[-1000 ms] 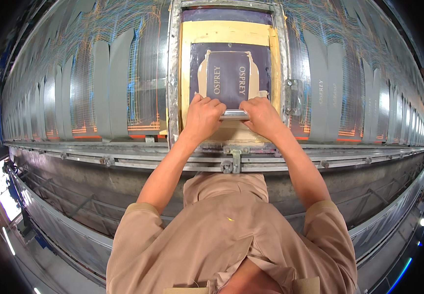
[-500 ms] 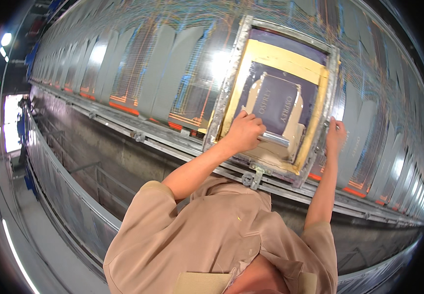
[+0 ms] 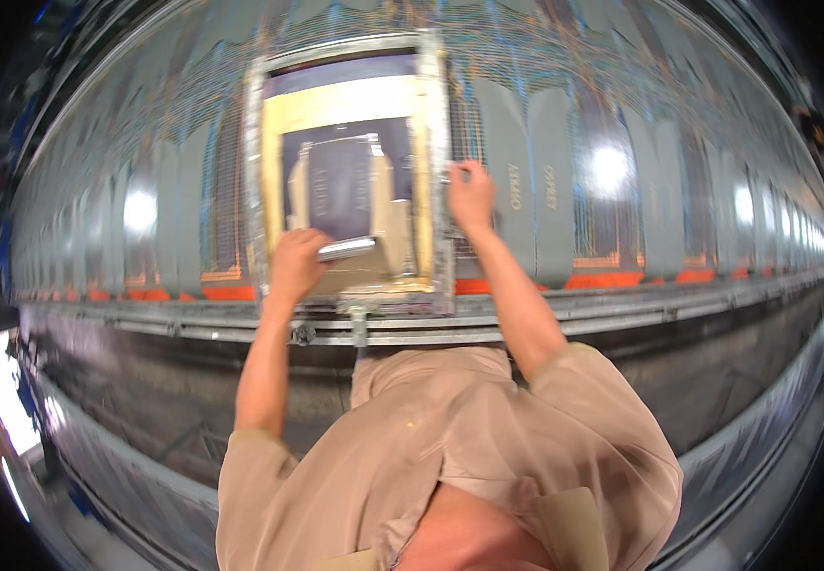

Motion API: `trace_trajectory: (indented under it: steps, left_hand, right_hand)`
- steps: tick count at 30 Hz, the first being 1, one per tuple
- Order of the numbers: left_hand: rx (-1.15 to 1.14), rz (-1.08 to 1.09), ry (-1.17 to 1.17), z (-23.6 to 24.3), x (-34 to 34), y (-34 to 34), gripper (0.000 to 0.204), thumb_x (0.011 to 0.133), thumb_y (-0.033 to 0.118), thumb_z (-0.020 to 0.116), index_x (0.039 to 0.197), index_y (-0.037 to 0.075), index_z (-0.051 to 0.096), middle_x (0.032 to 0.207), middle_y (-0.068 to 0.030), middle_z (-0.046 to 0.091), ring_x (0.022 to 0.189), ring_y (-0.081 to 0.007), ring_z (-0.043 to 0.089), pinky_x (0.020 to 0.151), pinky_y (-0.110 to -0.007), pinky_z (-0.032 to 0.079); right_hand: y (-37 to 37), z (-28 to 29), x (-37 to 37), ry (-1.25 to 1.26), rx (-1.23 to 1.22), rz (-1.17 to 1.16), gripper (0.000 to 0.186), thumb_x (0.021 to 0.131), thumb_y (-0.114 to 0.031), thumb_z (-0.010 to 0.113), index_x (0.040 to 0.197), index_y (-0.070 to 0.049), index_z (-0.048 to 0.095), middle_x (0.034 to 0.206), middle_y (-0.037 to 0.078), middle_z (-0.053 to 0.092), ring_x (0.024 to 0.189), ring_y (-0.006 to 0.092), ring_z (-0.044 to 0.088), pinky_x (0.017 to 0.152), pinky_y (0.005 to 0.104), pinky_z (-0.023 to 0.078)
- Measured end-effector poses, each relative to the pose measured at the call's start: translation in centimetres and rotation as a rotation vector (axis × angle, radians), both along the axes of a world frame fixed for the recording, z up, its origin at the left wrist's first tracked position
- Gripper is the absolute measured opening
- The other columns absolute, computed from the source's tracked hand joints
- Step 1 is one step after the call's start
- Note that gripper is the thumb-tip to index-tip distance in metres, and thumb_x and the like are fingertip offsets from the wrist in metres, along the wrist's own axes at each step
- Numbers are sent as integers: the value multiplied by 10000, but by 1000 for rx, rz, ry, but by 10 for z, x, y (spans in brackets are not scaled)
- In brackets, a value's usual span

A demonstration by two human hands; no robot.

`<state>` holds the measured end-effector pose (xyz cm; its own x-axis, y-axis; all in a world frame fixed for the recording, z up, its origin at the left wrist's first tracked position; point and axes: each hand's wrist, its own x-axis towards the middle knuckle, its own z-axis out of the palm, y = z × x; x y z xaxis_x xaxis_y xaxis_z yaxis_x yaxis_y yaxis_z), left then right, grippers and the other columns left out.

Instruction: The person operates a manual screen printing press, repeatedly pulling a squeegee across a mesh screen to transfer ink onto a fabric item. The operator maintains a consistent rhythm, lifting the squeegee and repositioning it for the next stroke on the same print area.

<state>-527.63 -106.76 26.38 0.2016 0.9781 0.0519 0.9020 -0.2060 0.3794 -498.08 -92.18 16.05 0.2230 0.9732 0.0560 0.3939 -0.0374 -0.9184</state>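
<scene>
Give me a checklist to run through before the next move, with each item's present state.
1. Left hand on the metal bar: ok, at its left end.
2. Both hands on the bar: not ok, only the left one is.
3. Right hand gripping the frame: cannot tell; it is at the right edge, but blurred.
4. Bar inside the frame: ok, toward the near end.
5. Frame sitting flat on the grey pieces beneath: cannot tell from above.
6. Frame clear of the marked grey piece to its right: ok, a gap shows between.
</scene>
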Motion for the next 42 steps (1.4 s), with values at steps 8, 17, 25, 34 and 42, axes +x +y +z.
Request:
trace_trajectory:
  steps: [8,17,25,34,42]
  left_hand:
    - [37,-134,38,21,-64,-35,340,598,75,822,918,131,724,926,-3,708,848,-238,638,802,-394,430]
    - [33,-162,50,13,-75,-71,416,569,37,754,972,117,688,990,-15,689,891,-233,618,824,-410,426]
    - [145,-140,102,-8,-100,35,445,578,22,779,1001,138,703,1039,1,706,887,-222,615,826,-393,412]
    - [-70,-125,62,10,-121,177,195,686,161,843,846,121,739,804,-57,705,798,-289,660,763,-434,454]
    - [-118,-113,64,-4,-124,205,188,716,236,839,842,118,765,744,-105,706,773,-324,693,768,-455,499]
  right_hand:
    - [-19,45,-71,-16,-223,-25,238,933,-297,707,904,-62,679,726,212,691,712,429,681,674,493,500]
    - [-13,16,-78,-208,-120,-63,237,958,-309,682,944,-72,687,889,234,724,880,479,688,754,500,519]
    - [0,65,-78,-533,-506,125,254,970,-321,672,1009,-70,682,920,239,724,891,466,676,796,542,511]
    - [74,130,-159,-246,15,828,328,859,-304,780,1052,-42,740,1006,190,744,960,359,708,841,450,554]
    - [104,90,-208,-668,-74,951,243,773,-212,807,951,-61,739,847,191,745,834,392,727,779,488,590]
